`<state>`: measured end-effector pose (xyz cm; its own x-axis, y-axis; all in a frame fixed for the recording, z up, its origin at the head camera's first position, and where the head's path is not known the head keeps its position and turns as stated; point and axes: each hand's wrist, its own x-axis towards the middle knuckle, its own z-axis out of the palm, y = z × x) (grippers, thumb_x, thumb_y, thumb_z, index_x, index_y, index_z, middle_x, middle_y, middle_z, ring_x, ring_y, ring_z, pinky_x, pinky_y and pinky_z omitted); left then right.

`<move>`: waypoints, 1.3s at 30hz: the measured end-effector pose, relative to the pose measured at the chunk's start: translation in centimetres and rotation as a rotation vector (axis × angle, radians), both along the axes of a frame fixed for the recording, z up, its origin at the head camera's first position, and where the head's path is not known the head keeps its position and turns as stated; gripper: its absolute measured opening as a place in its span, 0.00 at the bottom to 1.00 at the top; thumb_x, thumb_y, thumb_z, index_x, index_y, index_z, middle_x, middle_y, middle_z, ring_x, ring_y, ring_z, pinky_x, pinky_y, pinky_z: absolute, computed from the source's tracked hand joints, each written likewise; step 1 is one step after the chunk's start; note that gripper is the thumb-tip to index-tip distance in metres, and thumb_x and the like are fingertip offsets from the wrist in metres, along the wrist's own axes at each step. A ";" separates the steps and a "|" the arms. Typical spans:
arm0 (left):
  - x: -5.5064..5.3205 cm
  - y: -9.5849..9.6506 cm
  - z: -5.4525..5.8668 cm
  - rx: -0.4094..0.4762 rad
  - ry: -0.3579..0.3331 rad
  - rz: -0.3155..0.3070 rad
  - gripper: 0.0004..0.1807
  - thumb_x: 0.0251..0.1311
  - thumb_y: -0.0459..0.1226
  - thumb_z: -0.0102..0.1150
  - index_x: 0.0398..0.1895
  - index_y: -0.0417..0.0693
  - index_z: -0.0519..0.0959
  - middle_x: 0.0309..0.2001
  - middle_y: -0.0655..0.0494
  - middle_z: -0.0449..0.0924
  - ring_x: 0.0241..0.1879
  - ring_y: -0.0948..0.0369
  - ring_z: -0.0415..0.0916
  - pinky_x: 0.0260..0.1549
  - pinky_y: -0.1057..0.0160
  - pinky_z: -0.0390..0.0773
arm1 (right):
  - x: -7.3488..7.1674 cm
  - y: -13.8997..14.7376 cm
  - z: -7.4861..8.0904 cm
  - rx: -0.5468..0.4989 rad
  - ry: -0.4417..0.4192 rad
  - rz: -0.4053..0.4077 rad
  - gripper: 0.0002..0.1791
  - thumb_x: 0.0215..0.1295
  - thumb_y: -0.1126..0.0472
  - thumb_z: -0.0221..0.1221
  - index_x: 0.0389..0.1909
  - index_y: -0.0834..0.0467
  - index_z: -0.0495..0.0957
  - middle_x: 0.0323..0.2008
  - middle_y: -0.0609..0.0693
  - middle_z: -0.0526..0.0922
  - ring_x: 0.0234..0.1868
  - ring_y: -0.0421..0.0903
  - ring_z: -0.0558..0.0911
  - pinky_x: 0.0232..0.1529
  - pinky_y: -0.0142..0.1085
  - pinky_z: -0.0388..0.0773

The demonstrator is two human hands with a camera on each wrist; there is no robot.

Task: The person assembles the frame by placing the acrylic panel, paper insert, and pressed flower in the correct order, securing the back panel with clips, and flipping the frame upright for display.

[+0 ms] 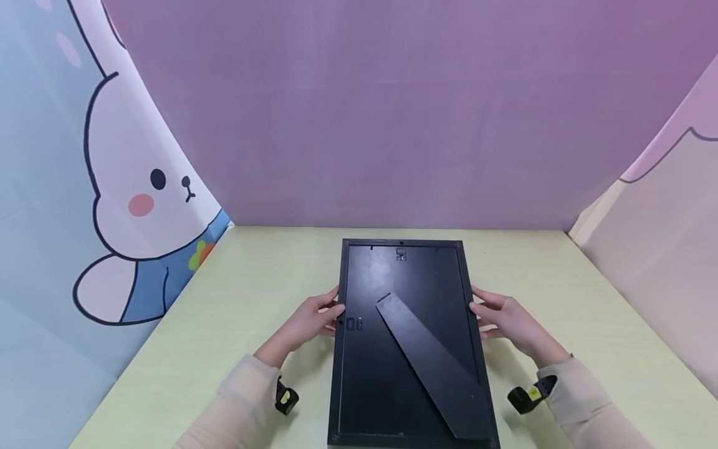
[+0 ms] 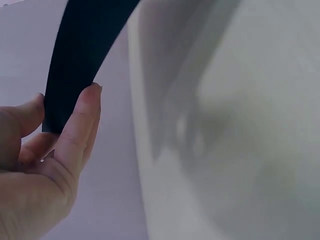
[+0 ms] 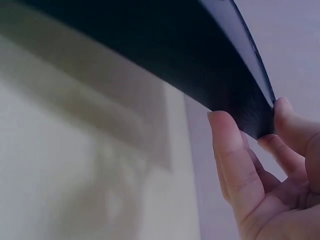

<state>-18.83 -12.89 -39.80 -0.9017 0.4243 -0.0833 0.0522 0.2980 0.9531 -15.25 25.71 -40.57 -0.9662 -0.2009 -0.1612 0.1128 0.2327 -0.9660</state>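
Observation:
A black picture frame is held up over the table with its back facing me. Its stand leg slants down to the lower right across the backing, and small metal hangers show at the top and left edges. My left hand grips the left side, thumb on the near face and fingers behind. On the opposite side, my right hand pinches the edge the same way. Both wrist views show the frame's dark edge between thumb and fingers, above the table. The front of the frame is hidden.
The pale wooden table meets a purple backdrop at its far edge. A blue panel with a cartoon rabbit stands at the left, and a light panel at the right. Each wrist wears a small black camera.

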 end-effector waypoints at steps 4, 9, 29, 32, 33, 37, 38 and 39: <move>-0.2 0.0 1.0 0.017 0.033 0.012 0.31 0.66 0.35 0.49 0.70 0.41 0.53 0.53 0.35 0.69 0.34 0.54 0.78 0.33 0.58 0.78 | -0.1 0.1 0.8 -0.021 0.038 0.009 0.36 0.67 0.54 0.53 0.70 0.60 0.48 0.49 0.63 0.74 0.41 0.52 0.79 0.38 0.42 0.77; -0.5 -0.1 2.1 0.037 0.064 0.034 0.31 0.66 0.35 0.50 0.70 0.46 0.53 0.52 0.38 0.70 0.35 0.53 0.78 0.34 0.58 0.78 | -0.3 0.2 1.9 -0.027 0.094 0.024 0.36 0.68 0.52 0.52 0.71 0.57 0.47 0.47 0.60 0.74 0.43 0.50 0.79 0.40 0.42 0.77; -1.3 0.3 4.8 0.139 0.203 0.095 0.31 0.64 0.34 0.52 0.69 0.52 0.57 0.56 0.39 0.70 0.43 0.50 0.77 0.37 0.57 0.78 | -1.4 0.0 4.8 -0.050 0.215 0.003 0.36 0.69 0.53 0.49 0.72 0.54 0.42 0.63 0.67 0.56 0.46 0.36 0.75 0.44 0.38 0.75; -1.3 0.4 5.2 0.135 0.231 0.107 0.31 0.64 0.34 0.52 0.69 0.53 0.57 0.57 0.40 0.69 0.44 0.49 0.77 0.37 0.57 0.78 | -1.6 -0.1 5.1 -0.052 0.226 -0.007 0.36 0.69 0.54 0.49 0.72 0.55 0.43 0.64 0.68 0.55 0.47 0.35 0.74 0.44 0.38 0.75; -1.3 0.4 5.3 0.134 0.240 0.114 0.31 0.64 0.34 0.52 0.69 0.53 0.57 0.57 0.40 0.69 0.45 0.49 0.76 0.37 0.57 0.78 | -1.7 -0.1 5.2 -0.055 0.232 -0.008 0.36 0.70 0.54 0.48 0.72 0.55 0.43 0.64 0.68 0.55 0.47 0.35 0.74 0.44 0.37 0.75; -1.3 0.5 5.7 0.144 0.265 0.143 0.31 0.63 0.33 0.53 0.69 0.52 0.57 0.58 0.40 0.68 0.46 0.48 0.76 0.37 0.57 0.77 | -1.9 -0.2 5.5 -0.088 0.271 0.000 0.35 0.70 0.56 0.47 0.71 0.58 0.42 0.64 0.69 0.53 0.48 0.32 0.72 0.43 0.35 0.75; -1.3 0.6 5.8 0.147 0.272 0.151 0.31 0.63 0.33 0.53 0.69 0.53 0.58 0.58 0.40 0.68 0.45 0.47 0.76 0.37 0.57 0.77 | -1.9 -0.3 5.6 -0.103 0.283 0.004 0.35 0.70 0.56 0.47 0.71 0.58 0.41 0.64 0.69 0.53 0.49 0.32 0.72 0.43 0.34 0.75; -1.3 0.6 5.8 0.149 0.281 0.159 0.31 0.63 0.33 0.53 0.69 0.53 0.58 0.58 0.40 0.68 0.45 0.47 0.76 0.37 0.57 0.77 | -2.0 -0.3 5.7 -0.114 0.298 0.007 0.35 0.71 0.57 0.47 0.71 0.58 0.42 0.64 0.68 0.54 0.49 0.32 0.72 0.43 0.34 0.75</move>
